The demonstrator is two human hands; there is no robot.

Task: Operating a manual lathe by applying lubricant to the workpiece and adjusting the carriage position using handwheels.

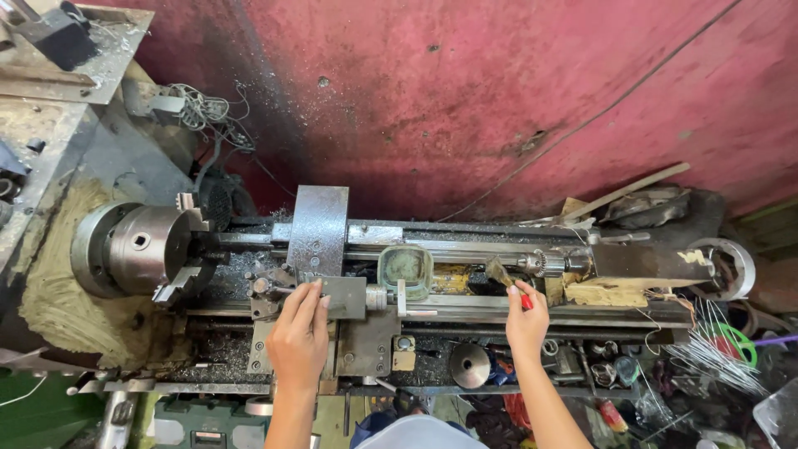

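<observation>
A metal lathe (465, 249) lies across the view, with its chuck (137, 248) at the left. My left hand (299, 337) rests flat on the carriage (320, 287), fingers together, beside the tool post (268, 287). My right hand (526, 320) grips a small brush (502, 274) with a red handle; its bristles point at the bed near the tailstock's drill chuck (536, 263). A greenish square container (406, 270) sits on the bed between my hands.
A red wall (499, 100) stands behind the lathe. Metal chips cover the bed and the left bench (75, 58). A handwheel (730, 268), wires, scrap wood and loose tools clutter the right end. A round metal part (470, 364) lies on the front tray.
</observation>
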